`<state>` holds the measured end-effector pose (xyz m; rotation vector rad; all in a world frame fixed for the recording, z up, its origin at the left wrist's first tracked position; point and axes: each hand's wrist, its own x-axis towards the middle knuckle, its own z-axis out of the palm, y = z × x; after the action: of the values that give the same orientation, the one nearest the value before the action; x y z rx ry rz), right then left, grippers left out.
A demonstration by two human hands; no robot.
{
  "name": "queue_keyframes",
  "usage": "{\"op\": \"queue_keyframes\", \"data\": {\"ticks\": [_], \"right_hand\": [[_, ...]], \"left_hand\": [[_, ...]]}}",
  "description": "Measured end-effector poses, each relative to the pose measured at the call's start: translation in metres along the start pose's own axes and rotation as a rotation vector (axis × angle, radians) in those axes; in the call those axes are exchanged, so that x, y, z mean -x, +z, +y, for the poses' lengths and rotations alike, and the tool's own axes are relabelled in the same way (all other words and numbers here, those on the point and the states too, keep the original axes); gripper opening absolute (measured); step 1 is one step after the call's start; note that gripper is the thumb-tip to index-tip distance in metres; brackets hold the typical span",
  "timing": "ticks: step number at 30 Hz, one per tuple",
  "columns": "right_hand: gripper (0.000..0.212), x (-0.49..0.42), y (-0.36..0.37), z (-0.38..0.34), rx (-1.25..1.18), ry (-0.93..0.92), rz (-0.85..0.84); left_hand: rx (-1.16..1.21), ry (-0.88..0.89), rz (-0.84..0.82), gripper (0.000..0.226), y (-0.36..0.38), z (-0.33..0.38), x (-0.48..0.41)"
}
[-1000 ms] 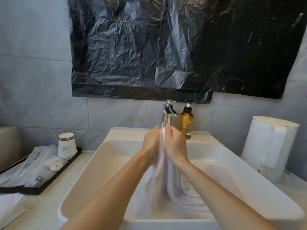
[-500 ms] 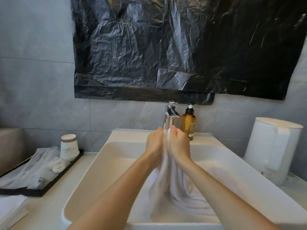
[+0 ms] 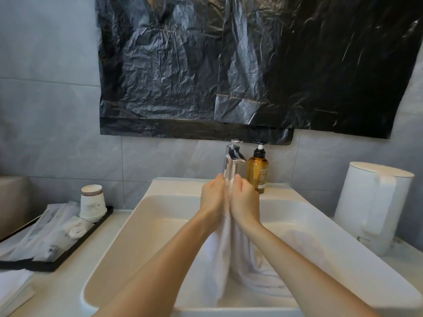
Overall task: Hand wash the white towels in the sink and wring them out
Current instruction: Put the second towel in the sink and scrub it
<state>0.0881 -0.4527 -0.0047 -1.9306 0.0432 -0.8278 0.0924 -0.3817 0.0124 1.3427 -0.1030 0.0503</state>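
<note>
The fingers (image 3: 218, 181) of the left hand (image 3: 212, 199) and those of the right hand (image 3: 243, 201) are curled shut, knuckles side by side, each fist clenching a bunch of the white towel (image 3: 220, 255); the fingertips are turned away from me, so I can't say how deep the grip goes. The rest of the towel hangs straight down from the fists into the sink (image 3: 128, 248) and piles in folds beneath the right wrist; whether that pile is a second towel, I cannot tell.

The trouble I'd expect is close by. The tap (image 3: 232, 161) stands just beyond the fingers, so a hard forward rub could bang the knuckles on it; the amber pump bottle (image 3: 257, 172) stands just beyond and to the right of the right fingers, and a wide stroke might tip it into the basin; a quick lift of the sodden cloth could throw water over the rim.

As for containers, the sink holds the towel, though I can't make out any standing water; the bottle's level is unreadable through the tint; the black tray (image 3: 75, 247), well left of the fingers, carries stacked paper cups (image 3: 92, 202) and wrapped sachets; the white kettle (image 3: 370, 207), well right, has its lid down.
</note>
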Motion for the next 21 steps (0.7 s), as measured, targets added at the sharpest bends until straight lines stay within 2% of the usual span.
{"op": "queue_keyframes", "data": {"ticks": [4,7,8,11,12,15,17,19,20,21], "right_hand": [[0.036,0.011,0.004,0.007,0.111,-0.207,-0.018],[0.041,-0.008,-0.001,0.006,0.049,0.009,0.058],[0.040,-0.007,-0.001,0.006,0.051,-0.001,0.077],[0.036,0.014,0.003,0.003,0.052,-0.235,-0.013],[0.037,0.013,0.004,0.002,0.046,-0.229,-0.027],[0.042,-0.009,0.001,0.001,0.000,0.026,0.057],[0.039,-0.003,0.000,0.004,0.003,-0.072,0.020],[0.039,0.008,0.000,0.004,-0.062,-0.152,-0.137],[0.039,0.006,-0.003,0.002,-0.115,-0.119,-0.156],[0.041,-0.001,-0.009,-0.001,-0.176,-0.059,-0.105]], "left_hand": [[-0.037,0.077,0.028,0.040,-0.001,-0.005,-0.005],[-0.002,0.068,-0.044,0.040,0.004,-0.006,-0.001],[-0.010,0.071,-0.055,0.041,0.005,-0.006,0.000],[-0.056,0.080,0.032,0.044,-0.002,-0.002,-0.008],[-0.041,0.071,0.039,0.044,-0.003,-0.002,-0.010],[0.038,0.053,-0.038,0.042,0.001,-0.004,-0.003],[0.021,0.049,-0.029,0.042,0.001,-0.004,-0.004],[-0.007,0.046,0.007,0.044,-0.005,-0.003,-0.010],[0.003,0.046,-0.004,0.043,-0.007,-0.003,-0.011],[-0.015,0.088,-0.017,0.041,-0.009,-0.005,-0.012]]}}
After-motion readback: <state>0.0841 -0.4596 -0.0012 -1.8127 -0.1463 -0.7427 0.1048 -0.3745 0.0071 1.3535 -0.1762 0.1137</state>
